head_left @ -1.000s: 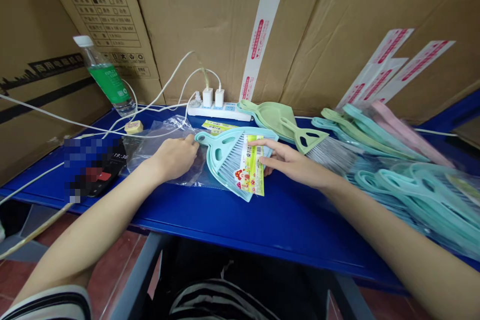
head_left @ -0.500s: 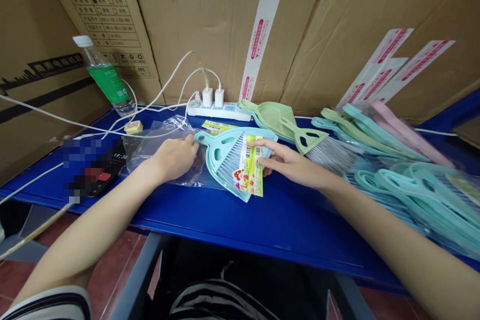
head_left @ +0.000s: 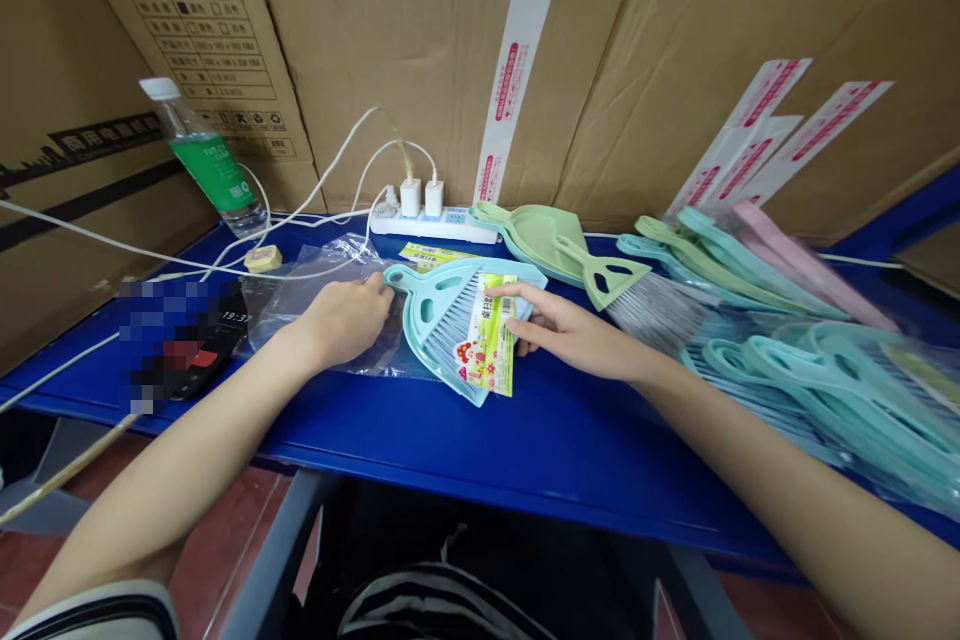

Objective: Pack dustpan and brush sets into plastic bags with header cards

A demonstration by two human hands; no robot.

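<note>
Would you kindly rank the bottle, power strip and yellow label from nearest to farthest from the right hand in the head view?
1. Yellow label: at the right hand.
2. Power strip: at the back, leftward.
3. Bottle: far left.

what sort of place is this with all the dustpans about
Probably a makeshift indoor work spot: a blue table backed by large cardboard, with plastic-wrapped dustpan sets heaped at the right and a power strip with chargers plugged in at the back.

You have two hands (head_left: 349,322) over one blue table (head_left: 442,455); near its back edge, one power strip (head_left: 465,225), two white chargers (head_left: 410,198), one bottle (head_left: 212,172).
</note>
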